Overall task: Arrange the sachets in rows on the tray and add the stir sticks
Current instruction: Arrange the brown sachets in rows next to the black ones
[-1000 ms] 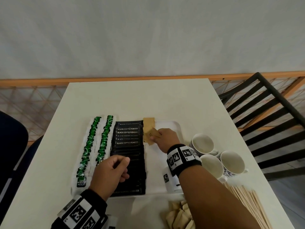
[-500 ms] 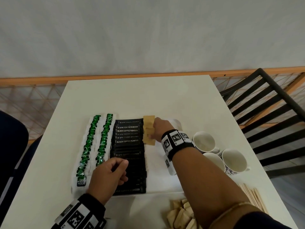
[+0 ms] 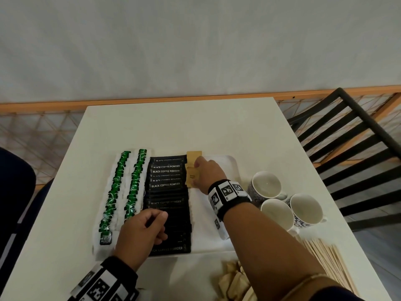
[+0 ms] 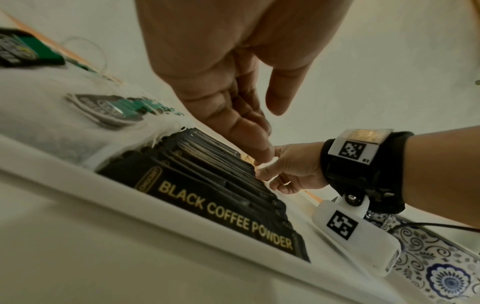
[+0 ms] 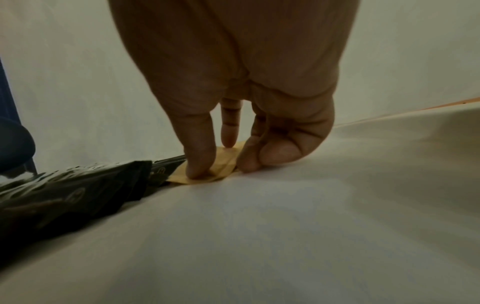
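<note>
A white tray holds two rows of green tea sachets and a row of black coffee sachets. One brown sachet lies at the tray's far end, right of the black row. Just below it my right hand pinches a second brown sachet flat against the tray. In the right wrist view the thumb lies on that sachet and curled fingers sit at its right edge. My left hand hovers over the near black sachets, loosely curled and holding nothing.
A heap of loose brown sachets lies at the table's near edge, with wooden stir sticks to its right. Three patterned cups stand right of the tray. A black chair is at the right, a dark blue seat at the left.
My right hand carried the brown sachet left and down onto the tray, beside the black row, and straightened it. The left hand stayed where it was.
</note>
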The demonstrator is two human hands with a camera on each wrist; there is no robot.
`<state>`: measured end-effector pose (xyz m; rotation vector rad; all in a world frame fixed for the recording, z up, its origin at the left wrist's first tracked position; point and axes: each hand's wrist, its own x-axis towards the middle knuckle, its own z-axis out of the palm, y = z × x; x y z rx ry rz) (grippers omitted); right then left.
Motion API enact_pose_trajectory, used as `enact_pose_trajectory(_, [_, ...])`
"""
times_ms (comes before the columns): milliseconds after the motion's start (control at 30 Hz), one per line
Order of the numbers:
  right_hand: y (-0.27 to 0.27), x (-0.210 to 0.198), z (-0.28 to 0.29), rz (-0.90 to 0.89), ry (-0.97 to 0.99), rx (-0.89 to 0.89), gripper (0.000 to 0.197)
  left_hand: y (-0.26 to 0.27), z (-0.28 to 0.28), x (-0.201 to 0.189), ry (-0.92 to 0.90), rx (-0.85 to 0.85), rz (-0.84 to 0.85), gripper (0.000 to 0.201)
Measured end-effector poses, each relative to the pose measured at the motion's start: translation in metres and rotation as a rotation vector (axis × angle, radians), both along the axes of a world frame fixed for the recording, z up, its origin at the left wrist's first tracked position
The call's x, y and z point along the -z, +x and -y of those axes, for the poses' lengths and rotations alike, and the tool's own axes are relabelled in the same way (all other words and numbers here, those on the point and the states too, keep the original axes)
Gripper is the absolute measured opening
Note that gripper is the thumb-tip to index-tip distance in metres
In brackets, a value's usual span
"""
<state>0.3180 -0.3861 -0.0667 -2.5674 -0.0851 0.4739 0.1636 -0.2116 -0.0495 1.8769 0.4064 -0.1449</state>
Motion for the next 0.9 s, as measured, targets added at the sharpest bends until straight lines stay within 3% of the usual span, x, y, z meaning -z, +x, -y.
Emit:
enact_pose_trajectory(133, [-0.010,-0.010,0.000,-0.007,0.033,0.019,0.056,-0.003,-0.002,-0.004,-0.006,0.018,-0.008,0.014])
enact_pose_trajectory(267, [-0.040,-0.033,0.004,0.044,0.065,-0.030,0.048,-0.012,0.002,-0.005,0.040,0.137,-0.021,0.012])
enact_pose_trajectory(400, [-0.088,-0.053,0.014,0.038,0.021,-0.157,0.040,-0.024,0.016,-0.001,0.146,0.435,-0.001,0.013])
enact_pose_trajectory(567, [-0.162,-0.066,0.050,-0.085,-0.116,-0.421,0.045,-0.044,0.032,0.000,0.334,0.759,0.000,0.009])
enact_pose_trajectory(667, [-0.202,-0.070,0.082,-0.143,-0.219,-0.507,0.047,-0.056,0.041,-0.003,0.400,0.895,-0.012,0.027])
enact_pose_trajectory(800, [-0.250,-0.065,0.121,-0.203,-0.264,-0.496,0.060,-0.061,0.056,0.005,0.621,1.206,0.079,0.084])
enact_pose_trajectory(900, [-0.280,-0.041,0.138,-0.239,-0.253,-0.408,0.057,-0.059,0.072,0.013,0.815,1.362,0.329,0.088])
